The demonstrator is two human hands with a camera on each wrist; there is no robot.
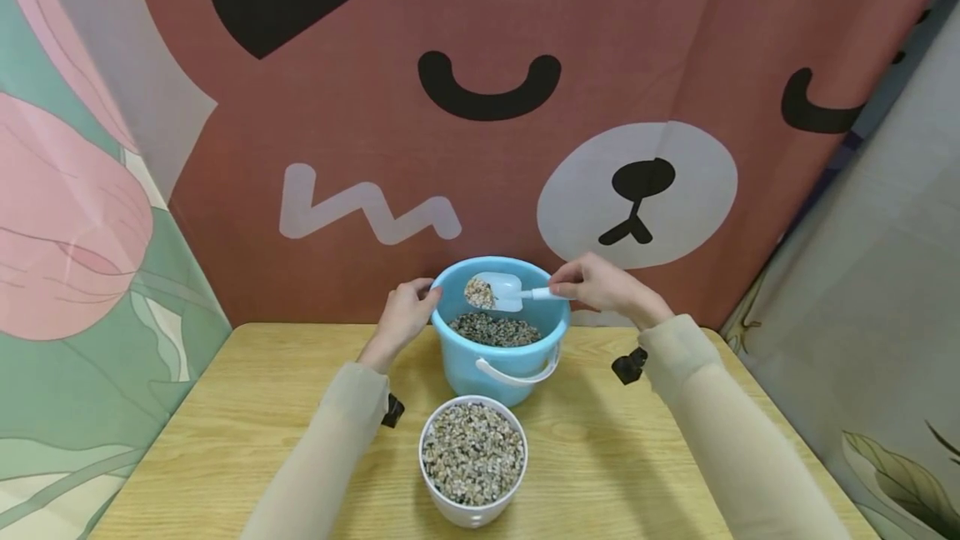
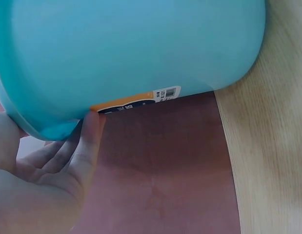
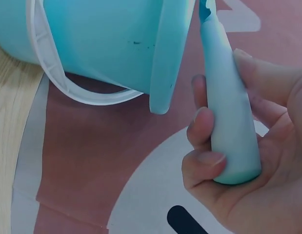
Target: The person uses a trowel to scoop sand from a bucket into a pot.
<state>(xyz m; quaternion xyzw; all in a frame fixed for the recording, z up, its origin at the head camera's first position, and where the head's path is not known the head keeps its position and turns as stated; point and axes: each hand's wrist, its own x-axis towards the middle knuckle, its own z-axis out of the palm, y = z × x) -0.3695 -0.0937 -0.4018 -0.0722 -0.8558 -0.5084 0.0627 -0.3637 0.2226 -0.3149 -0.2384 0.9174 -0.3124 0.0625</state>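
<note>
My right hand grips the pale blue handle of a small scoop, its fingers curled round it. Speckled gravel lies in the scoop, which is held over the mouth of a light blue bucket. More, darker gravel covers the bucket's bottom. On the bucket's left side my left hand holds the rim; in the left wrist view its fingers bend around the edge near a label. A white bucket filled with gravel stands in front of the blue one.
Both buckets stand on a light wooden table. The blue bucket's white handle hangs down at its front. Behind the table hangs a printed cloth with a bear's face, and more cloth flanks the sides.
</note>
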